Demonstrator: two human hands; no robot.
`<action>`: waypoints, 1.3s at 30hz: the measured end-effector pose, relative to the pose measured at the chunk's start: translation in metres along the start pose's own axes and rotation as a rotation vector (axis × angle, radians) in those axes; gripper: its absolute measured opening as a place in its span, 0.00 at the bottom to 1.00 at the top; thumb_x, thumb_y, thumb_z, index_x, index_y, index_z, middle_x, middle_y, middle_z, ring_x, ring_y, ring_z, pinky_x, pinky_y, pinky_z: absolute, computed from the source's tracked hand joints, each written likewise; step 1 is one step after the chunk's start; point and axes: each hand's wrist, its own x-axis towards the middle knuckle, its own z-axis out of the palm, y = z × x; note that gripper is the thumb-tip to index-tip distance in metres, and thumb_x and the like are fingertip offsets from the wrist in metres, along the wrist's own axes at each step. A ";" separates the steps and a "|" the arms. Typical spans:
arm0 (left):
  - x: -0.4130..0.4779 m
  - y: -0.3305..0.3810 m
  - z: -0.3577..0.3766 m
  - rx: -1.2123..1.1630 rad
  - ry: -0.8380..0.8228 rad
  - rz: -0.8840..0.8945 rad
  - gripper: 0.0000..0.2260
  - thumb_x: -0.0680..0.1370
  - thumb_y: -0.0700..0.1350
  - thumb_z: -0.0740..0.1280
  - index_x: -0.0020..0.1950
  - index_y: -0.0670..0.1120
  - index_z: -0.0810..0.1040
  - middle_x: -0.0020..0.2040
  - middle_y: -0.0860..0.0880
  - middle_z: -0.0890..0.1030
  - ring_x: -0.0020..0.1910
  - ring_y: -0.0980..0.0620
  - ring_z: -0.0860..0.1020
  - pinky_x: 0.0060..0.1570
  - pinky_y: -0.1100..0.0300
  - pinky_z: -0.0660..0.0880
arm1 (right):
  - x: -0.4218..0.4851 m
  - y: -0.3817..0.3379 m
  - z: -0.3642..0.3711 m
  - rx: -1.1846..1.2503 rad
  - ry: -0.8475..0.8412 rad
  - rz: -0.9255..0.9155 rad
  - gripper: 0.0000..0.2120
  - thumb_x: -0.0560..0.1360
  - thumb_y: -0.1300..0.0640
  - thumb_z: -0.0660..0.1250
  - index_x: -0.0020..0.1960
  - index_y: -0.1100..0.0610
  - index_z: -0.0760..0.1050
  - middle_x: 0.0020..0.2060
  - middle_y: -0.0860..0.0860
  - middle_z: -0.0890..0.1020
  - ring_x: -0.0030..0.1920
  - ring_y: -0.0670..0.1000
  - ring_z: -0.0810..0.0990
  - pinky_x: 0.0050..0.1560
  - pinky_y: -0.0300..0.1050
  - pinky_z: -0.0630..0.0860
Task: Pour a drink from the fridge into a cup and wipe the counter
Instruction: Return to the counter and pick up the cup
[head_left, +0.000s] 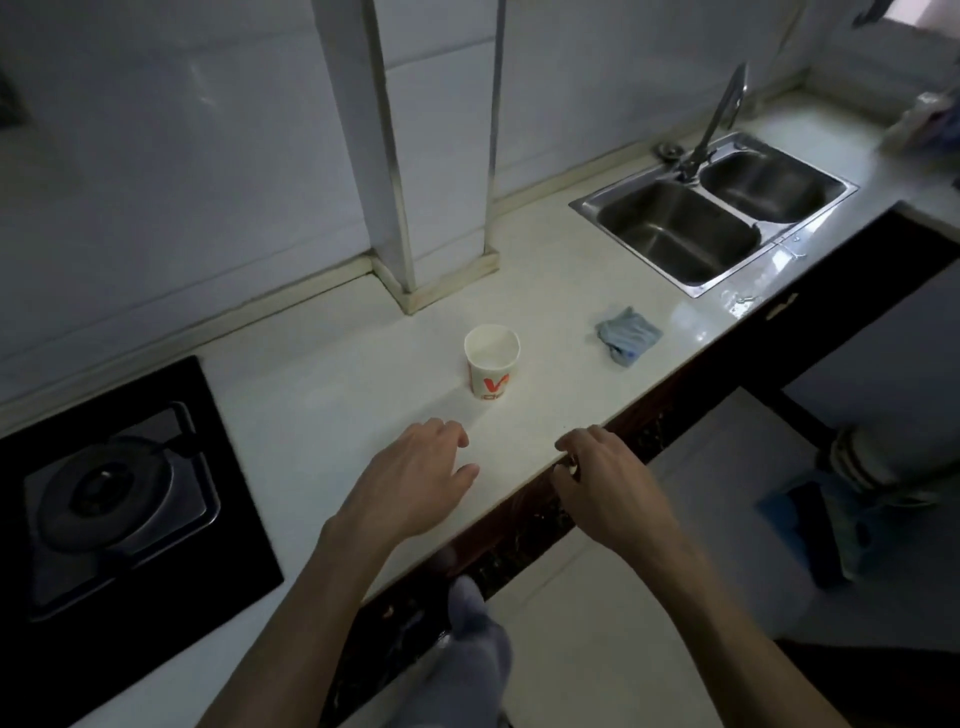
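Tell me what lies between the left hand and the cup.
Nothing: in the head view, only bare white counter separates the left hand from the cup.

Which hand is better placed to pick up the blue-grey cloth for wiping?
Right, probably. The cloth lies right of the cup, toward the sink, nearer the right hand. The left hand would have to cross past the cup. Both hands hold nothing.

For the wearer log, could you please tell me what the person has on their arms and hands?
Both forearms are bare: no sleeves, gloves or watch in view. The left hand wears nothing. A small glint on the right hand may be a ring.
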 end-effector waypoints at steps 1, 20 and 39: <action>0.013 -0.002 0.002 -0.014 -0.002 -0.010 0.17 0.81 0.55 0.60 0.67 0.49 0.70 0.64 0.51 0.74 0.60 0.52 0.74 0.59 0.54 0.74 | 0.013 0.001 -0.001 -0.010 -0.008 -0.004 0.18 0.78 0.52 0.58 0.66 0.55 0.72 0.61 0.51 0.76 0.61 0.51 0.75 0.59 0.47 0.74; 0.147 -0.040 0.006 -0.269 -0.073 -0.301 0.18 0.80 0.54 0.61 0.67 0.47 0.71 0.65 0.48 0.74 0.61 0.49 0.74 0.59 0.52 0.72 | 0.203 0.003 0.015 -0.051 -0.148 -0.273 0.40 0.71 0.50 0.73 0.75 0.57 0.56 0.70 0.55 0.63 0.65 0.55 0.68 0.61 0.46 0.73; 0.189 0.004 0.057 -1.518 0.390 -0.816 0.19 0.82 0.56 0.58 0.60 0.44 0.80 0.51 0.44 0.85 0.49 0.46 0.84 0.55 0.48 0.80 | 0.270 0.023 0.044 -0.032 -0.293 -0.594 0.46 0.67 0.52 0.76 0.77 0.55 0.53 0.68 0.55 0.64 0.64 0.56 0.66 0.59 0.50 0.76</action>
